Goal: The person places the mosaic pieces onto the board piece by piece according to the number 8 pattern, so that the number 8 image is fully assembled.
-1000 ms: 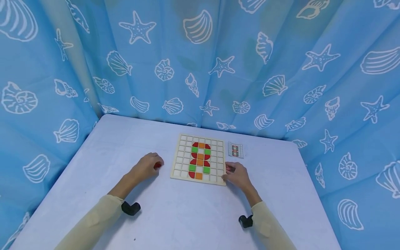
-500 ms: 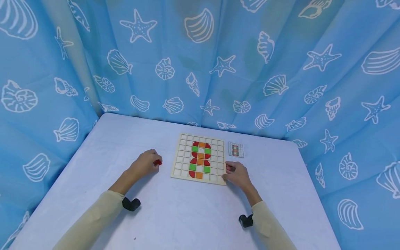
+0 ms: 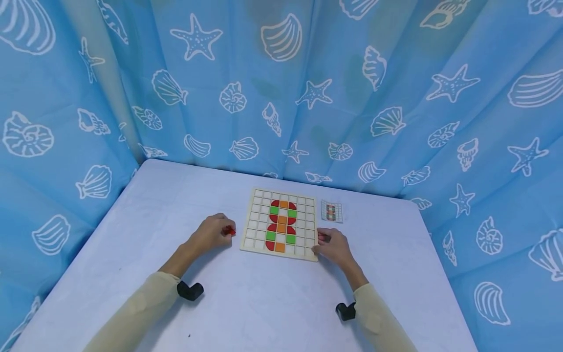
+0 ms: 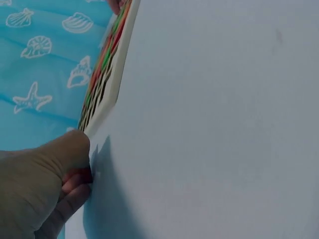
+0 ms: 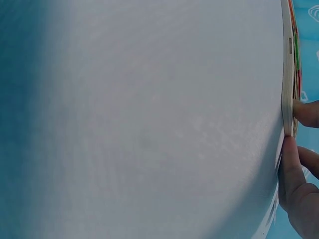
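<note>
A square pegboard-like grid board (image 3: 303,230) with a pale wooden frame lies mid-table, with red, green and orange tiles set in its middle cells. Just left of it, my left hand (image 3: 212,232) pinches a small red tile (image 3: 231,231), also seen partly behind the thumb in the left wrist view as a red tile (image 4: 82,174). My right hand (image 3: 335,247) holds the board's near right edge, thumb at the corner. In the right wrist view its fingers (image 5: 292,169) meet the board's edge (image 5: 287,89).
A small card (image 3: 332,211) printed with a similar coloured grid lies right of the board. The white-covered table (image 3: 264,303) backs onto a blue curtain (image 3: 272,88) with white shells and starfish. Black wrist cameras (image 3: 190,291) sit at both cuffs.
My left hand drew back slightly, then moved right toward the board with the red tile between its fingers. The right hand and the board have stayed in place.
</note>
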`<state>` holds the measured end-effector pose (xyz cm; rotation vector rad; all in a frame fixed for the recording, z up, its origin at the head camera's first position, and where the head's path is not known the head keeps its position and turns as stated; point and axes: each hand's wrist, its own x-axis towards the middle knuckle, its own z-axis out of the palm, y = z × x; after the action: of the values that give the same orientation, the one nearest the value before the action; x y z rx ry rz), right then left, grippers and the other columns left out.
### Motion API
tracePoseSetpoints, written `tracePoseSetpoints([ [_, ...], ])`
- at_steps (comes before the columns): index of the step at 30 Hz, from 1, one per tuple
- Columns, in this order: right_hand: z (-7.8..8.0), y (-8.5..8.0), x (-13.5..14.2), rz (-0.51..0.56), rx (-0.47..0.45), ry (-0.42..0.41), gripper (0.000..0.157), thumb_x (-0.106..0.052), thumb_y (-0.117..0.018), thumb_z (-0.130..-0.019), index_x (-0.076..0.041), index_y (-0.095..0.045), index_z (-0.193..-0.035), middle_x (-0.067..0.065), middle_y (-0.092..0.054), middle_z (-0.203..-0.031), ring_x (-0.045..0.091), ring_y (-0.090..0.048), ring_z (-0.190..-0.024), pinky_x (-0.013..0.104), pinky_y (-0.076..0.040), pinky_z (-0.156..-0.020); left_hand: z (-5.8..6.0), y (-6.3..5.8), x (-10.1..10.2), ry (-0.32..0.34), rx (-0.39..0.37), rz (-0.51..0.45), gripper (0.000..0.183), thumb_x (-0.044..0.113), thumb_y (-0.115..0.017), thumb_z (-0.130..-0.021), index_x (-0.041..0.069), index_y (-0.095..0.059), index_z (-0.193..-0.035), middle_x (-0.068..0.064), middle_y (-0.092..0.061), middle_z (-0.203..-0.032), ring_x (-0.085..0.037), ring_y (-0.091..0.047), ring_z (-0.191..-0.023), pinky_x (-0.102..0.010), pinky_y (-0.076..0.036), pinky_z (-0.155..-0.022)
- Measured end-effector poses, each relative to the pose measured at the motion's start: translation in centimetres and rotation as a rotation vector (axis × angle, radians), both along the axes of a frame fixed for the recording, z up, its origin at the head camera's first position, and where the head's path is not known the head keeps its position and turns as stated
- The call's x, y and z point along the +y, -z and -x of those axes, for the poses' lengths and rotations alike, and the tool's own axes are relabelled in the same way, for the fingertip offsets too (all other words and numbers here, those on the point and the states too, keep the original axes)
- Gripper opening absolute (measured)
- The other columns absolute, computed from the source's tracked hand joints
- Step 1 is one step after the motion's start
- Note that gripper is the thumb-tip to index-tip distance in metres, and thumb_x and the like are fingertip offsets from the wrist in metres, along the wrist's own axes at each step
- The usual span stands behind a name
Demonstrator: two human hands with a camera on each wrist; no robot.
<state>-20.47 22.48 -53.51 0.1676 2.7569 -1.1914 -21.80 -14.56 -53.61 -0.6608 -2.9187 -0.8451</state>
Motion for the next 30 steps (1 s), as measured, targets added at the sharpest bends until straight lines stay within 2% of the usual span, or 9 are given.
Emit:
tracePoseSetpoints([
  [4,0.0,0.0,0.0,0.0,-0.007,-0.002,0.061,-0.012,-0.079,-0.076,-0.003,-0.058,-0.132,0.01,-0.057,-0.11,0.025,-0.053,-0.101,0.038,-0.048,-0.089,0.0,-0.2,0.7,-0.007,-0.034,0.018,0.019,0.009,-0.078,-0.076,0.01,-0.074,-0.095,0.0,-0.06,-0.092,-0.013,-0.057,-0.081,-0.029,-0.054,-0.077],
  [10,-0.1,-0.2,-0.1,0.0,-0.018,0.01,0.061,-0.012,-0.079,-0.076,-0.003,-0.058,-0.132,0.009,-0.057,-0.11,0.024,-0.053,-0.101,0.038,-0.048,-0.089,0.1,-0.9,1.2,0.01,-0.041,0.11,0.018,0.009,-0.077,-0.08,0.008,-0.077,-0.098,-0.003,-0.062,-0.096,-0.015,-0.058,-0.086,-0.031,-0.054,-0.079],
  [16,-0.2,-0.1,-0.1,0.008,-0.016,0.007,0.061,-0.011,-0.079,-0.076,-0.003,-0.058,-0.132,0.009,-0.057,-0.11,0.024,-0.054,-0.101,0.038,-0.048,-0.09,0.2,-0.2,1.3,-0.009,0.008,0.19,0.023,0.014,-0.081,-0.077,0.01,-0.075,-0.098,-0.005,-0.062,-0.098,-0.016,-0.055,-0.086,-0.03,-0.055,-0.08],
  [19,-0.2,-0.1,-0.1,0.013,-0.026,0.004,0.061,-0.011,-0.079,-0.076,-0.003,-0.058,-0.133,0.009,-0.057,-0.111,0.024,-0.054,-0.102,0.038,-0.049,-0.09,0.1,0.4,1.2,-0.016,0.045,0.138,0.021,0.013,-0.08,-0.076,0.01,-0.075,-0.096,-0.004,-0.062,-0.096,-0.016,-0.054,-0.085,-0.028,-0.054,-0.079],
  [23,-0.1,-0.1,-0.1,0.014,-0.015,0.001,0.061,-0.01,-0.079,-0.076,-0.002,-0.058,-0.132,0.01,-0.057,-0.111,0.024,-0.054,-0.101,0.038,-0.049,-0.09,-0.1,0.8,1.3,-0.004,0.093,0.001,0.017,0.01,-0.077,-0.077,0.009,-0.073,-0.093,-0.001,-0.061,-0.093,-0.012,-0.054,-0.08,-0.026,-0.053,-0.075],
  [27,0.0,-0.1,-0.1,0.014,0.0,0.001,0.06,-0.009,-0.079,-0.075,-0.002,-0.059,-0.131,0.01,-0.057,-0.11,0.023,-0.054,-0.101,0.037,-0.049,-0.09,-0.3,0.2,2.1,0.024,0.113,-0.128,0.017,0.007,-0.077,-0.077,0.008,-0.072,-0.093,0.001,-0.06,-0.091,-0.01,-0.056,-0.078,-0.025,-0.052,-0.072],
  [30,0.1,0.0,-0.1,0.012,0.002,0.001,0.06,-0.009,-0.079,-0.075,-0.003,-0.059,-0.131,0.009,-0.058,-0.11,0.023,-0.055,-0.1,0.035,-0.049,-0.089,-0.5,-0.5,3.0,0.045,0.095,-0.184,0.017,0.006,-0.078,-0.076,0.007,-0.072,-0.092,0.001,-0.06,-0.091,-0.011,-0.057,-0.078,-0.026,-0.053,-0.072],
])
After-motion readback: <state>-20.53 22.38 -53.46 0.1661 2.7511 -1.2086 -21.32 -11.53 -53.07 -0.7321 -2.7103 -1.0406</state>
